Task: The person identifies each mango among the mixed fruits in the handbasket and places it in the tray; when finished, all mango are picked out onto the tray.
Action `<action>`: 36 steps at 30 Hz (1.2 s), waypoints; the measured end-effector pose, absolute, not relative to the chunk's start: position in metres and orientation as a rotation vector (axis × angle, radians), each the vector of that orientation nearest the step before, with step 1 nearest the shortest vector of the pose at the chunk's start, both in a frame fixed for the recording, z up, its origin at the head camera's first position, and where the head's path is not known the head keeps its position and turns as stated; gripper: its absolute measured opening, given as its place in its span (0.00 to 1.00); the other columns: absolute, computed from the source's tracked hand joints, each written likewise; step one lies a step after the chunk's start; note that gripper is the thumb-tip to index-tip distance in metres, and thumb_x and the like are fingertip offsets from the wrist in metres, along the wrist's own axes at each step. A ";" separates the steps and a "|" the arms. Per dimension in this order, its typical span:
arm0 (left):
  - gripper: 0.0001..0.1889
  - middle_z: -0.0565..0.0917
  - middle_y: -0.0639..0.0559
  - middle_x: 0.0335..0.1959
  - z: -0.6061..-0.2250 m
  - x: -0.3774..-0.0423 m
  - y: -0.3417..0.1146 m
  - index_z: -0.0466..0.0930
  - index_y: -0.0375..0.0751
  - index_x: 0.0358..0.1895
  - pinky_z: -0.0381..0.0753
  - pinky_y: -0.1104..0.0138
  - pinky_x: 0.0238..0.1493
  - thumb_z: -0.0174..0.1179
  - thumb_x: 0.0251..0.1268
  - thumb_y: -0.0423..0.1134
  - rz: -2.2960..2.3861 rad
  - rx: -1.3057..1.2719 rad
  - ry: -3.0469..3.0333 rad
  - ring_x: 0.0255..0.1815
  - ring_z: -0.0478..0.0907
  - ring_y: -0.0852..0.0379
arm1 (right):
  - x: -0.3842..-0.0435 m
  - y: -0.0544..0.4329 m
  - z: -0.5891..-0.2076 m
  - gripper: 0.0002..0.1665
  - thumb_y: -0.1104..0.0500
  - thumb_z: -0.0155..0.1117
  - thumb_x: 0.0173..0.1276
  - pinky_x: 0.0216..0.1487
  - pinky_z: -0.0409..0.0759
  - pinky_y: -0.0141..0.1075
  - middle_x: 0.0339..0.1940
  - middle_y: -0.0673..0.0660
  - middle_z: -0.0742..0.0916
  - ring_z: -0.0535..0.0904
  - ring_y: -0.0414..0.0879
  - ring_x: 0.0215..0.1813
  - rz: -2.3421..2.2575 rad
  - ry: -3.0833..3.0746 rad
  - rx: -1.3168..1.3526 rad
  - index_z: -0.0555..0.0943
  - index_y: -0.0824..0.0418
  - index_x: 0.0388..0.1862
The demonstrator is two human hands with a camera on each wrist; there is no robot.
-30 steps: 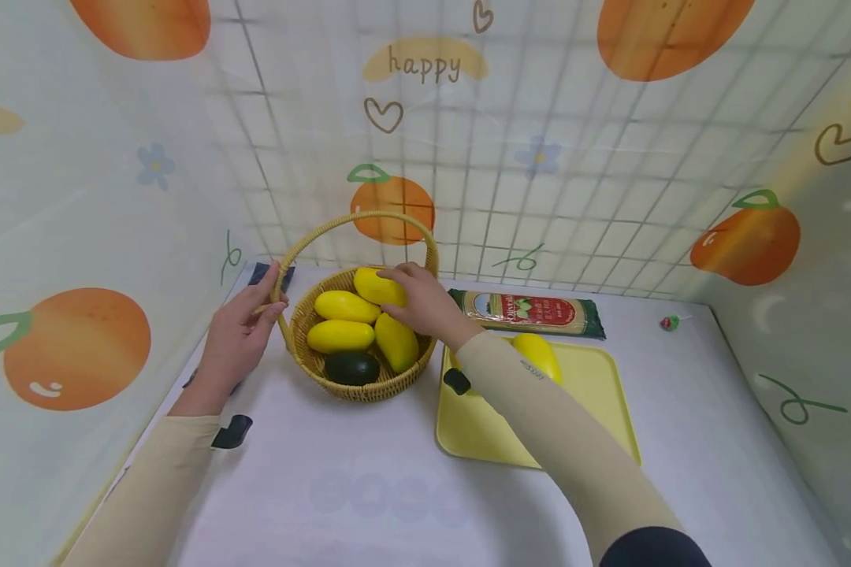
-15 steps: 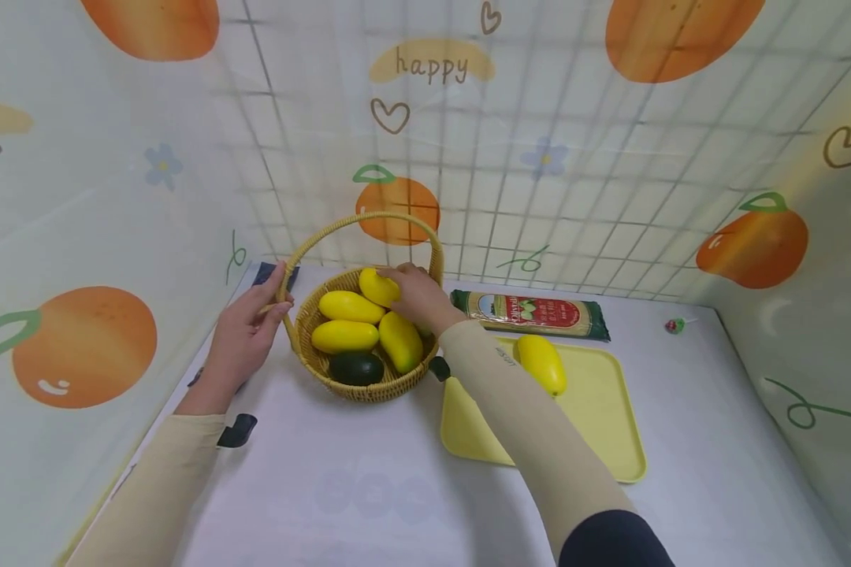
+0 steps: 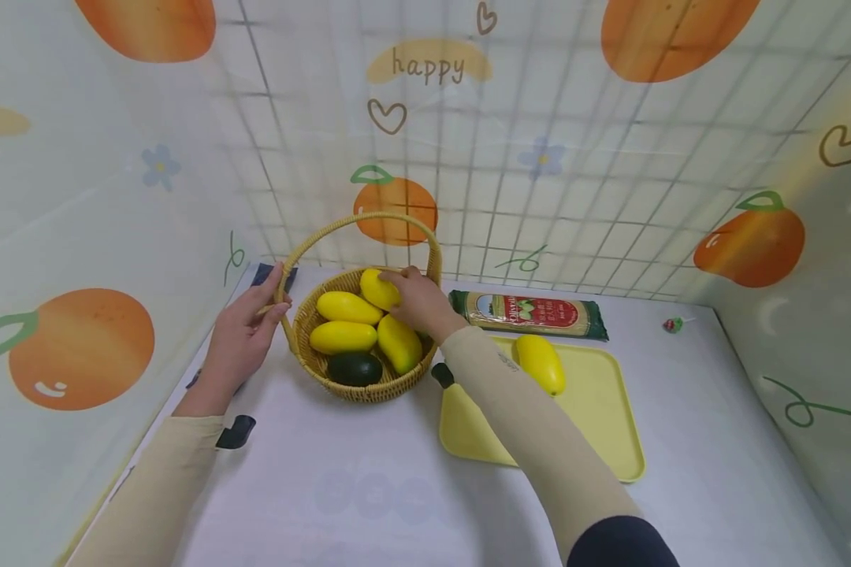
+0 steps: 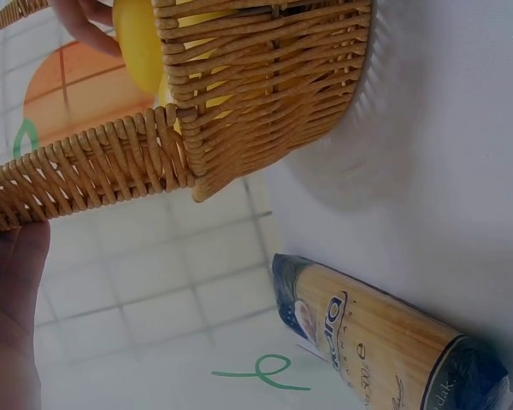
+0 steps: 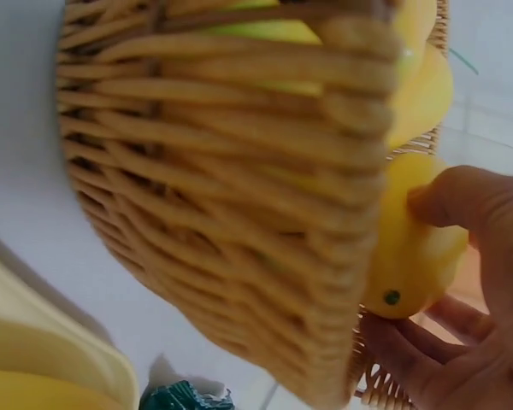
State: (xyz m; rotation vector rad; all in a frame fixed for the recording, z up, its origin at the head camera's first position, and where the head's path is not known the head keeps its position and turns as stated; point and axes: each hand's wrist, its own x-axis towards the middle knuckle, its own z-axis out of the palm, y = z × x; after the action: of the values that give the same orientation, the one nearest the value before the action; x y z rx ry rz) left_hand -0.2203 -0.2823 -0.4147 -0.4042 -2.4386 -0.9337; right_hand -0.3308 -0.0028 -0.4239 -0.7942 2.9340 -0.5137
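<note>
My left hand (image 3: 244, 331) grips the left side of the handle of a woven wicker basket (image 3: 369, 391) in the head view; in the left wrist view its fingers (image 4: 15, 273) touch the handle. Inside the basket lie several yellow mangoes (image 3: 343, 336) and one dark green, oval avocado-like fruit (image 3: 354, 368). At the basket's back right, my right hand (image 3: 424, 303) holds a yellow mango (image 3: 378, 290). The right wrist view shows the thumb on one side of this mango (image 5: 415, 248) and the fingers on the other, by the rim.
Right of the basket, a yellow tray (image 3: 596, 425) bears one mango (image 3: 540, 364), partly behind my right sleeve. A spaghetti pack (image 3: 528, 313) lies behind it. Another pasta pack (image 4: 385, 342) lies left of the basket. A small wrapped candy (image 3: 672, 324) lies far right.
My right forearm has swung left, uncovering more of the tray and its mango. The right hand and its mango have shifted slightly within the basket. The left hand keeps its grip on the handle.
</note>
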 end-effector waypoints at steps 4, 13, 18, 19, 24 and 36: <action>0.36 0.83 0.44 0.46 -0.414 -0.220 -0.282 0.59 0.61 0.80 0.81 0.45 0.53 0.59 0.75 0.32 -0.938 -0.409 -2.433 0.49 0.81 0.46 | -0.327 0.001 -0.424 0.37 0.54 0.67 0.72 0.56 0.83 0.43 0.69 0.63 0.74 0.79 0.54 0.57 -0.536 2.942 -0.817 0.67 0.47 0.78; 0.35 0.83 0.42 0.46 -0.414 -0.220 -0.282 0.59 0.57 0.80 0.81 0.43 0.53 0.58 0.75 0.31 -0.943 -0.418 -2.427 0.48 0.81 0.45 | -0.310 0.018 -0.422 0.37 0.52 0.68 0.71 0.58 0.81 0.43 0.66 0.60 0.74 0.76 0.52 0.56 -0.689 2.907 -0.894 0.68 0.47 0.77; 0.35 0.83 0.43 0.46 -0.415 -0.221 -0.282 0.59 0.56 0.80 0.81 0.43 0.53 0.59 0.74 0.30 -0.941 -0.418 -2.422 0.48 0.81 0.46 | -0.296 0.030 -0.419 0.37 0.50 0.69 0.69 0.56 0.81 0.41 0.65 0.59 0.74 0.76 0.50 0.54 -0.778 2.895 -0.908 0.69 0.46 0.76; 0.35 0.83 0.43 0.46 -0.415 -0.221 -0.282 0.59 0.57 0.80 0.81 0.43 0.53 0.59 0.74 0.30 -0.942 -0.420 -2.421 0.48 0.81 0.47 | -0.292 0.032 -0.418 0.37 0.50 0.70 0.69 0.56 0.81 0.41 0.65 0.59 0.74 0.76 0.50 0.55 -0.793 2.892 -0.905 0.70 0.46 0.76; 0.37 0.83 0.43 0.46 -0.415 -0.220 -0.282 0.58 0.61 0.80 0.81 0.44 0.53 0.59 0.75 0.31 -0.945 -0.414 -2.422 0.48 0.81 0.47 | -0.272 0.050 -0.410 0.37 0.49 0.71 0.67 0.52 0.83 0.45 0.66 0.59 0.74 0.77 0.52 0.52 -0.897 2.882 -0.858 0.71 0.44 0.74; 0.36 0.84 0.45 0.47 -0.414 -0.218 -0.281 0.59 0.61 0.80 0.80 0.70 0.58 0.59 0.75 0.31 -0.944 -0.393 -2.436 0.49 0.81 0.49 | -0.225 0.128 -0.407 0.37 0.51 0.72 0.65 0.49 0.85 0.45 0.63 0.56 0.74 0.78 0.52 0.49 -1.072 2.889 -0.720 0.72 0.44 0.73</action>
State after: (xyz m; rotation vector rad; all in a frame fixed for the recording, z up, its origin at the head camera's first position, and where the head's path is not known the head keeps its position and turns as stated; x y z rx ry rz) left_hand -0.2183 -0.2811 -0.4138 -0.3929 -2.4357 -0.9436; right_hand -0.2249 0.1283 -0.4074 -0.7203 2.8886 -1.0723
